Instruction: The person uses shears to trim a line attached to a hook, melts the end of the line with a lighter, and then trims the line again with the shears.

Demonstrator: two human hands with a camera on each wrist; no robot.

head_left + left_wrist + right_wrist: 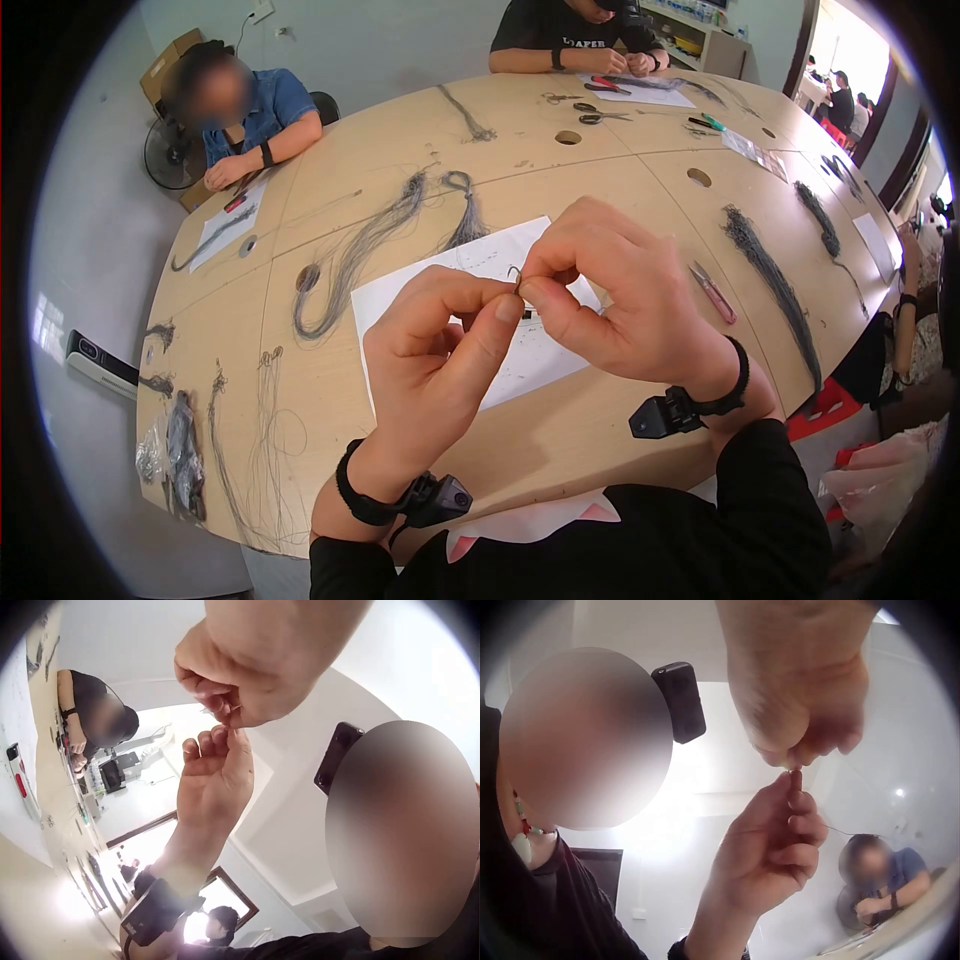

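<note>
- With left hand (430,340), pinching the dark strand (518,272) between thumb and forefinger
- Held up between both hands' fingertips, over the white paper (545,375), curling into a small hook
- Probably light, thin and springy, apt to slip or kink; best nipped softly, close below the hook
- With right hand (610,290), pinching too, just beside the left thumb

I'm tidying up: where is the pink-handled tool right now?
In the head view, the pink-handled tool lies on the table just right of the person's right hand, between that hand and the long dark grey fibre bundle.
</note>
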